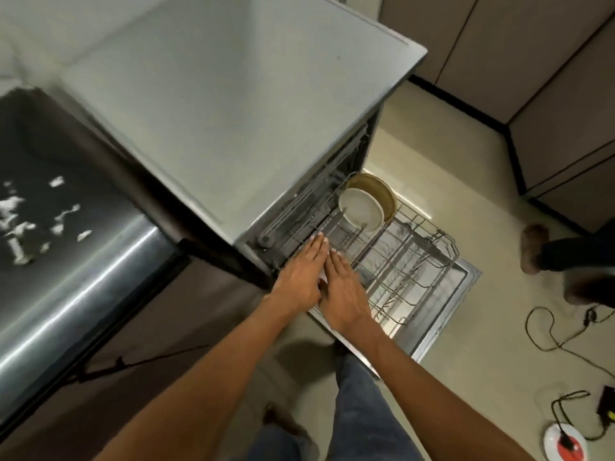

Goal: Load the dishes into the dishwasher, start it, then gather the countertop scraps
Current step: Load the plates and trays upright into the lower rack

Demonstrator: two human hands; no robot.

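Note:
The dishwasher (233, 111) stands open with its wire lower rack (409, 257) pulled out over the lowered door (466, 284). A white plate (361, 207) and a tan plate (382, 191) stand on edge at the rack's far end. My left hand (301, 274) and my right hand (344, 287) are pressed flat side by side over the rack's near left corner. A thin white plate edge (322, 277) shows between the palms; the rest of it is hidden. White scraps (20, 211) lie scattered on the dark countertop (83, 261) at the left.
Another person's foot (535, 247) stands on the floor right of the door. Cables (549, 331) trail across the floor at the right, beside a white and red round device (564, 442). Cabinets (532, 61) line the far wall. My own leg (359, 410) is below the door.

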